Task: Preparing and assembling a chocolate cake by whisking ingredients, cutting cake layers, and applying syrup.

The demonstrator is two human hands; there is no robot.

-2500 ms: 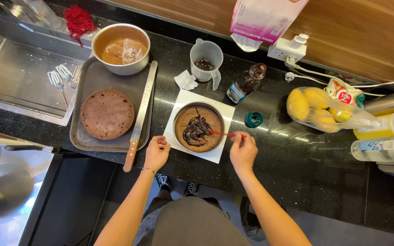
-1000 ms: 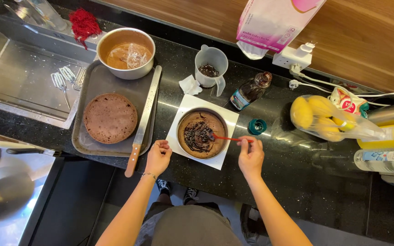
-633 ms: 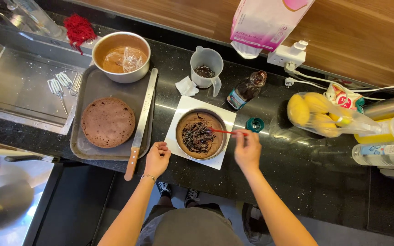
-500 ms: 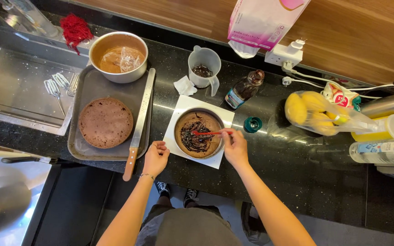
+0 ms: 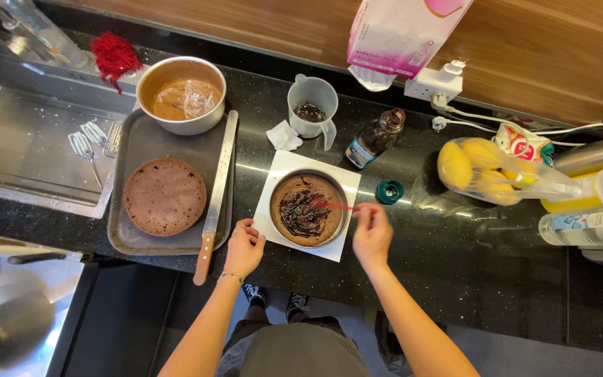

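Note:
A round brown cake layer (image 5: 308,208) sits in a metal ring on a white square board (image 5: 284,165), with dark sauce smeared over its middle. My right hand (image 5: 372,234) grips a thin red brush (image 5: 335,205) whose tip rests on the sauced cake top. My left hand (image 5: 243,246) lies on the black counter, fingertips curled beside the board's left corner, holding nothing.
A grey tray (image 5: 141,143) at left holds a second cake layer (image 5: 165,195) and a bowl of brown liquid (image 5: 181,93); a long wooden-handled knife (image 5: 216,191) lies along its right edge. Behind stand a measuring jug (image 5: 311,108), dark bottle (image 5: 375,137), teal cap (image 5: 389,190), bagged lemons (image 5: 481,167). Sink far left.
My right hand has slid left, bringing the red brush tip over the cake's centre. The sauce patch looks more spread out. My left hand has stayed by the board.

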